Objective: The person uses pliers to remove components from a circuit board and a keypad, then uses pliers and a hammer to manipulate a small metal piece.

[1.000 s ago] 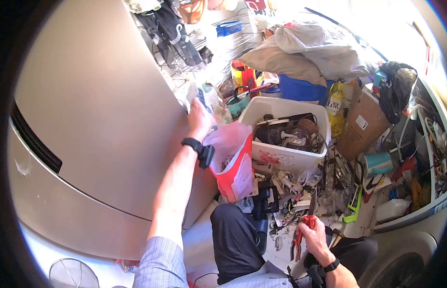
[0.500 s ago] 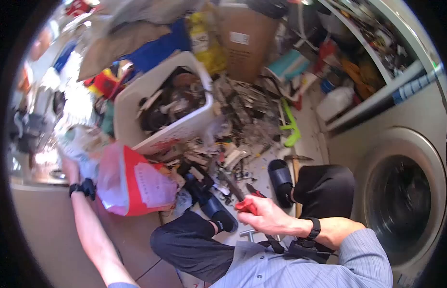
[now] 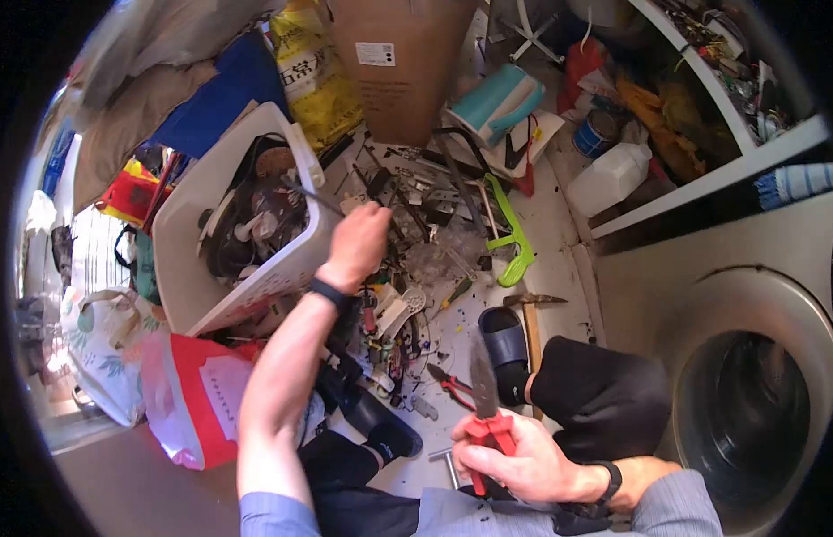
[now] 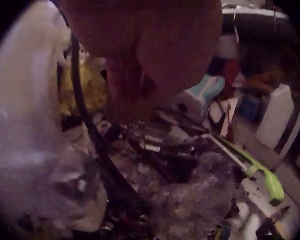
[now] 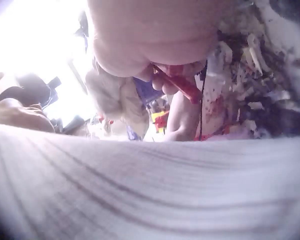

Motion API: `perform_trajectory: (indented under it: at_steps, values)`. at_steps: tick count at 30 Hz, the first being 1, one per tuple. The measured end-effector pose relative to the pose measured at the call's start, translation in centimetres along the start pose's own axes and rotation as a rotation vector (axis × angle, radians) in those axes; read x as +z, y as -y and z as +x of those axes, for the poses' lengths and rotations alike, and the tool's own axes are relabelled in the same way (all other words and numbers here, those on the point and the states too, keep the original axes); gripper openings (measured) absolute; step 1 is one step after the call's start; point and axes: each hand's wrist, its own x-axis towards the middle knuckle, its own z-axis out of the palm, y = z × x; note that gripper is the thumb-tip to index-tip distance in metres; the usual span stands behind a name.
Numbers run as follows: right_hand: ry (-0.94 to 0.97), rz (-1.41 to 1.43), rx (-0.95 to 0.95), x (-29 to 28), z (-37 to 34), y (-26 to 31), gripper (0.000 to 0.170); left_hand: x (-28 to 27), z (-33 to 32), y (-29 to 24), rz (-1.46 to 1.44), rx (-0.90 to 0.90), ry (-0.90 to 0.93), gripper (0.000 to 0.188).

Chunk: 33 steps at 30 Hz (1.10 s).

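At the far left, a patterned white bag [image 3: 103, 358] stands beside a red-and-white bag [image 3: 201, 398]. Just above the latter is the white bin [image 3: 176, 242], its raised rim enclosing dark and metallic odds and ends. The left hand [image 3: 361, 243] is over the bin's right side, its fingers pointing down towards the scrap pile [image 3: 425, 210]; whether its grip is closed on anything, I cannot tell. Loose pieces crowd the floor [image 3: 564, 268] under that forearm, leaving little room at the bin's edge.

A brown carton [image 3: 394, 98] stands behind the pile, with a green-handled saw [image 3: 515, 255] along the pile's right edge. Nearer the person lie the floor pliers [image 3: 452, 385], jaws apart, and a T-shaped metal bar [image 3: 449, 467].

The right hand [image 3: 524, 461] is clenched round the red handles of the red-handled tool [image 3: 490, 421], its broad grey end pointing up, above the floor. Behind it a hammer [image 3: 529, 309] lies beside a dark slipper [image 3: 504, 338]. Pale floor runs between the pile and the washing machine [image 3: 649, 277], whose round door bounds the space at far right.
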Motion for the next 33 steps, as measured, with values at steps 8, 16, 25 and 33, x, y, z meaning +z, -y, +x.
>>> perform_trajectory:
  at_steps: [8,16,25,33]
  values:
    - [-0.3,-0.033,0.045,-6.5,1.5,1.0,0.02,21.5,8.1,4.9,0.064,-0.195,0.126,0.018]
    - [-0.458,0.103,0.051,-6.2,1.6,-0.1,0.022,17.0,8.9,5.0,0.115,-0.091,0.236,0.022]
    - [-0.344,-0.027,-0.143,-4.3,-0.2,0.2,0.024,-6.2,-7.6,-7.3,-0.285,0.259,-0.269,0.04]
    - [-0.275,-0.199,-0.316,1.5,-1.4,-2.8,0.034,-20.5,-22.8,-18.3,-0.402,0.437,-0.293,0.03]
